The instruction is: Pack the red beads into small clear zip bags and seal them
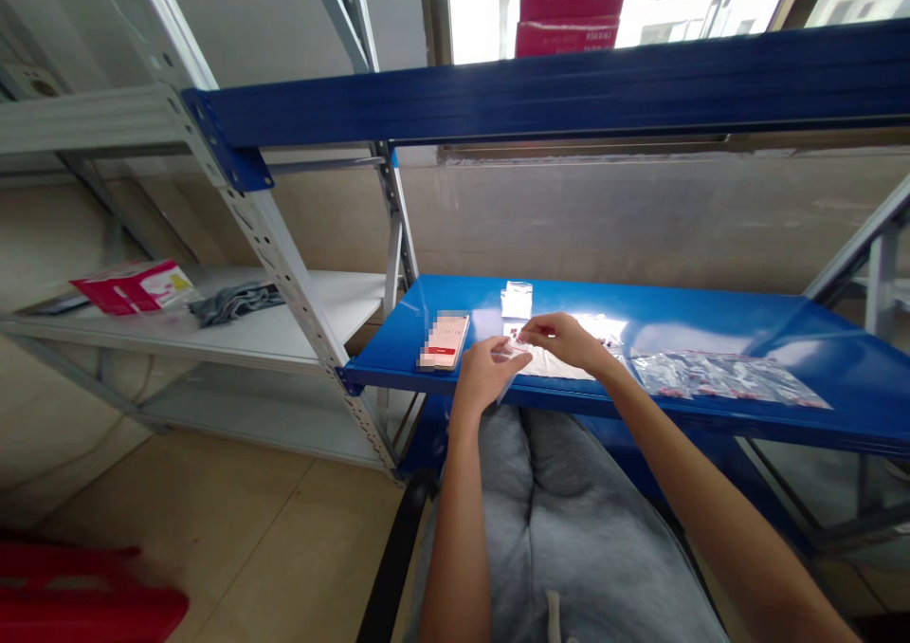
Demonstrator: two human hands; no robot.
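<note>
My left hand (pixel 489 375) and my right hand (pixel 561 341) meet above a blue metal shelf (pixel 398 325). Their fingertips appear to pinch a small clear plastic bag (pixel 506 357), which hangs down between them. Small red pieces (pixel 522 344) lie close under my right fingertips. A white sheet (pixel 547 363) lies beneath both hands. Left of my left hand rests a phone (pixel 445 341) with a red mark on its screen. Beyond my hands stands a small clear packet (pixel 517 300). To the right lies a large clear bag (pixel 725 377) holding scattered red pieces.
A blue steel beam (pixel 540 98) crosses overhead, and a perforated grey upright (pixel 284 264) stands left of my hands. A white shelf (pixel 305 316) holds a pink-and-white package (pixel 135 287) and grey cloth (pixel 234 302). A red object (pixel 78 596) sits on the floor.
</note>
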